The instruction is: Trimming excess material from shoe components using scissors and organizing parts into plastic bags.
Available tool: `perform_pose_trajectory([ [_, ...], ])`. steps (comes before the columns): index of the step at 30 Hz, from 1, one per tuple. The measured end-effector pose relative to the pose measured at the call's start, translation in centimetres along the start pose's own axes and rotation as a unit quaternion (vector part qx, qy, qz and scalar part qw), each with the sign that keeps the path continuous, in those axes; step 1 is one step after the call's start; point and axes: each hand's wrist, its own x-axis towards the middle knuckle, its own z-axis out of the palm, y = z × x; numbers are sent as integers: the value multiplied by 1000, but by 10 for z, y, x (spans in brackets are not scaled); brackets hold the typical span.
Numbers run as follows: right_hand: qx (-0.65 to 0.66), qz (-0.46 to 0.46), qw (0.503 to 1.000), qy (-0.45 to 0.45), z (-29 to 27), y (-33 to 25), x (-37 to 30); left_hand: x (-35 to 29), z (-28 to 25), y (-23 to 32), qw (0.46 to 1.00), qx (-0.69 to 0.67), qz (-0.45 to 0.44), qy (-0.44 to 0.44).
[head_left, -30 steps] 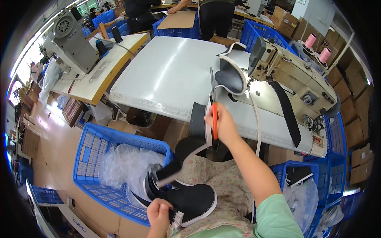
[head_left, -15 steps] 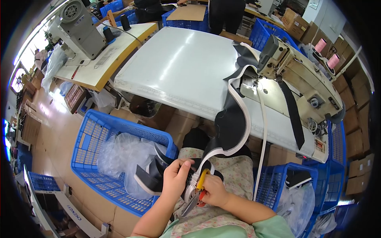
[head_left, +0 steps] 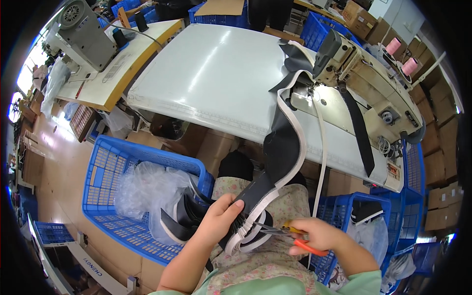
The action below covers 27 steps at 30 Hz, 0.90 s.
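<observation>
Fingers (head_left: 236,208) closed on both sides

Left hand (head_left: 220,220) pinches the white-edged black strip (head_left: 284,150) above the lap (head_left: 260,263); right hand (head_left: 322,236) grasps scissors (head_left: 286,229), blades just beside it. Far right stands a sewing machine (head_left: 366,81); white tape (head_left: 324,147) hangs past the right hand; near left, a blue basket (head_left: 118,228).

Mint-green short-sleeved top (head_left: 365,283) is being worn, with a beige, pink-flowered apron (head_left: 270,259) being layered over it, plus black bottoms (head_left: 236,166).

Sewing wkshop, by its kit. Ind. sewing mach. (head_left: 366,86) on white worktop (head_left: 206,73), w/ pink thread cones (head_left: 409,66). Blue plastic crates (head_left: 123,237), stacked cardboard ctns (head_left: 448,132) alongside.
</observation>
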Motion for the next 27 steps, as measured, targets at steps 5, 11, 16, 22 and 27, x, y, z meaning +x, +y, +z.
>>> perform_pose_trajectory([
  [5, -84, 117, 985, -93, -22, 5, -20, -6, 18, -1, 975, 131, 152, 92],
  [11, -89, 135, 984, -70, -19, 0, -9, -9, 30, 3, 956, 212, 163, 122],
  [16, -96, 158, 981, -55, -19, -7, -6, -9, 31, 1, 947, 236, 173, 131],
  [22, -153, 168, 972, -65, -29, -13, -8, -9, 31, -1, 946, 246, 170, 123],
  [27, -155, 144, 976, -42, -25, -12, -9, -9, 31, -1, 945, 239, 183, 126],
])
